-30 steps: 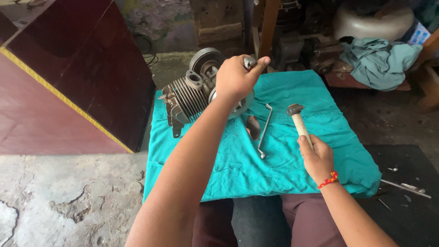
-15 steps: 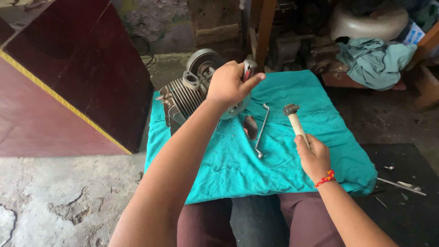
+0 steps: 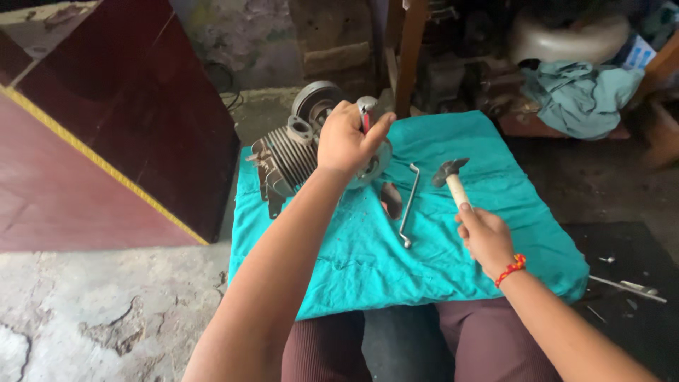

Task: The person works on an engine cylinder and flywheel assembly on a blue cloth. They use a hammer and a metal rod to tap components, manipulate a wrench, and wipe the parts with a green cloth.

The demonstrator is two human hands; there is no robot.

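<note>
One engine [image 3: 290,159] lies on the teal cloth [image 3: 368,262]. The left hand [image 3: 344,141] is clamped on one red-handled tool [image 3: 366,113] above it; the right hand [image 3: 486,237] grips one hammer [image 3: 453,177]. One bent wrench [image 3: 408,205] lies between.

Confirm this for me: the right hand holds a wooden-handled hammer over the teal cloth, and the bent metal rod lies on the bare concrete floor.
Not quite. The right hand does hold the wooden-handled hammer over the teal cloth, but the bent metal rod lies on that cloth, between the hammer and the finned engine part, not on the concrete floor. The head view shows it.
</note>
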